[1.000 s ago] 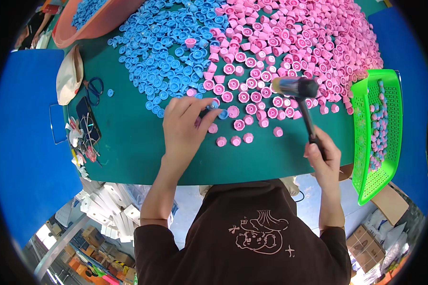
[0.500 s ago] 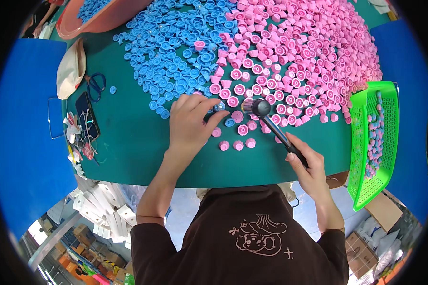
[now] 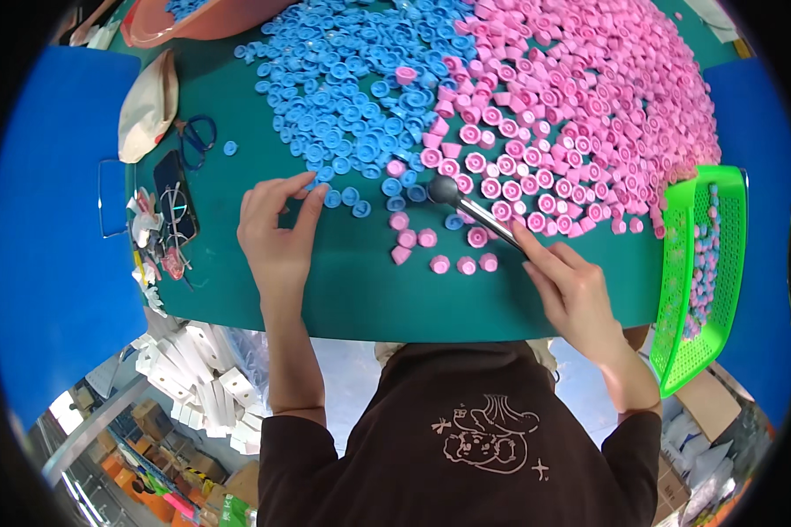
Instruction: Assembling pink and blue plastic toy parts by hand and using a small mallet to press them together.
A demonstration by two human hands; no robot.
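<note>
Here the right hand (image 3: 573, 292) grips the hammer (image 3: 481, 216), fingers closed round its handle, dark head near blue caps (image 3: 351, 79) and pink cups (image 3: 589, 114); the left hand (image 3: 277, 230) hovers by the caps' near edge, thumb and forefinger slightly parted; whether it pinches a cap, one cannot tell.

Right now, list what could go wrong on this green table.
The black-headed hammer in the right hand is near loose pink fluted plastic cups; a stray swing might scatter them. One pink cup lies among the round blue plastic caps, so colours could get mixed. The green perforated basket stands at the right edge of the table; a bump might spill its pink and blue pieces.
</note>
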